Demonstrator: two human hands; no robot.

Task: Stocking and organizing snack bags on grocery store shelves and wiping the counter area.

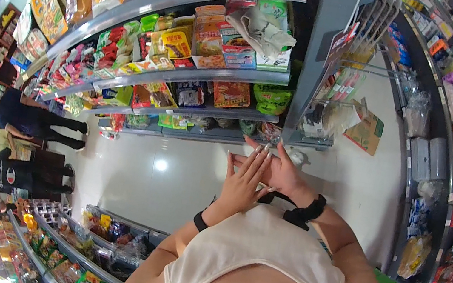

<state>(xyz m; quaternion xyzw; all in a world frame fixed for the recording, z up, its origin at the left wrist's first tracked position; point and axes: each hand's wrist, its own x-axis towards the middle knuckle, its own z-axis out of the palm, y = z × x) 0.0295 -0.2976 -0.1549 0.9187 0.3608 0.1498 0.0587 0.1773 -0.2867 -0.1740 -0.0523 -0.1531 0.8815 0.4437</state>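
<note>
My left hand (245, 179) lies across my right hand, its fingers nearly straight, pointing toward the shelf. Beneath it my right hand (282, 172) is spread, palm against the other hand's fingers. Neither hand shows an object in it. Which wrist belongs to which hand follows from the arms; a black band circles one wrist and a black scrunchie-like band the other. A crumpled whitish cloth (261, 32) rests on boxed food packets (236, 45) on the shelf ahead.
Metal shelves (202, 71) of packaged snacks stand ahead, with more shelving (451, 181) at right and lower left. A flattened cardboard piece (365, 129) lies on the tiled floor (134, 175). Several people (39, 120) stand at far left.
</note>
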